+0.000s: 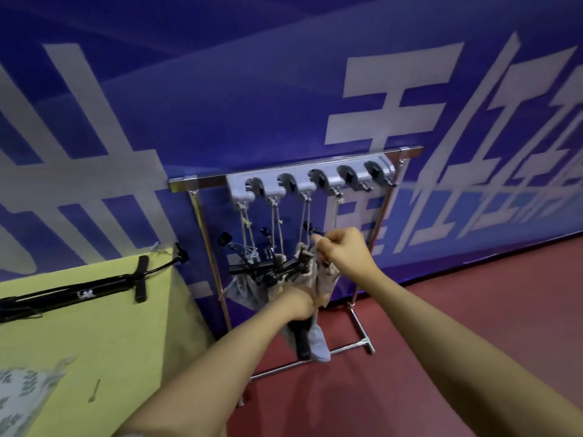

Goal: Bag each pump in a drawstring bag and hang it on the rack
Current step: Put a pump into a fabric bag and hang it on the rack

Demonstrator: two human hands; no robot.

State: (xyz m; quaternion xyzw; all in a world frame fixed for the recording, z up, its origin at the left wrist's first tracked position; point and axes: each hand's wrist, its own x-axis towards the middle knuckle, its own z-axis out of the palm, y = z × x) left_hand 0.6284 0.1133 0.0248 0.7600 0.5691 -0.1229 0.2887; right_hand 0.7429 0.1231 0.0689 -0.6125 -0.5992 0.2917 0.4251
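We hold a bagged pump (304,337) in front of the rack (310,179): our left hand (299,302) grips the bag (318,342) around it, our right hand (342,249) pinches the drawstring (335,209). Three bagged pumps hang beside it. One bare pump (79,293) lies on the yellow table (110,342).

Blue banner (252,89) fills the wall ahead of me, printed with large white characters, blurred in places. Floor (473,310) is dull red, smooth, with a soft sheen where it meets the banner's lower edge. At my left, a table under a pale yellow cloth (104,326); its corner drapes down against the banner. Light even, cool, no hard shadows.
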